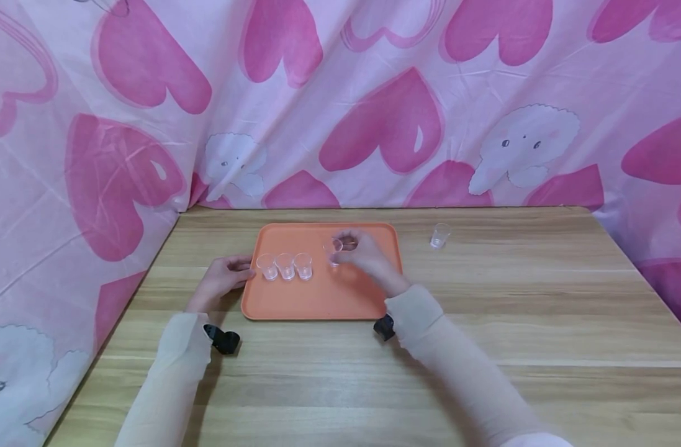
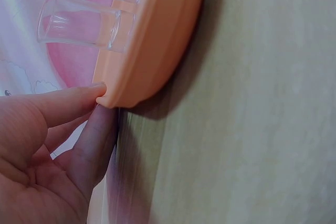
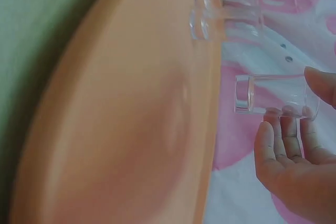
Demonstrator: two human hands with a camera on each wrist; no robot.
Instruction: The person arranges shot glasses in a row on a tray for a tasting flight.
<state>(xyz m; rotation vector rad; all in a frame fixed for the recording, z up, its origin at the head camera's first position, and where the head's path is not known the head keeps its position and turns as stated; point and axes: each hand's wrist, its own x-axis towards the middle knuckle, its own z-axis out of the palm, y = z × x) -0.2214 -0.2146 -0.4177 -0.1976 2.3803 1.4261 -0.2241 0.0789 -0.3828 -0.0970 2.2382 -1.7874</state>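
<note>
An orange tray lies on the wooden table. My left hand pinches its left rim, with the thumb on top and a finger below, as the left wrist view shows. Three small clear cups stand upright side by side on the left half of the tray. Over the tray's right half, my right hand holds another clear cup near its rim, between thumb and fingers. That cup is upright, its base raised above the tray in the right wrist view.
One more clear cup stands on the table to the right of the tray. A pink curtain with hearts hangs behind the table and along its left side. Black wrist cameras jut out from both sleeves.
</note>
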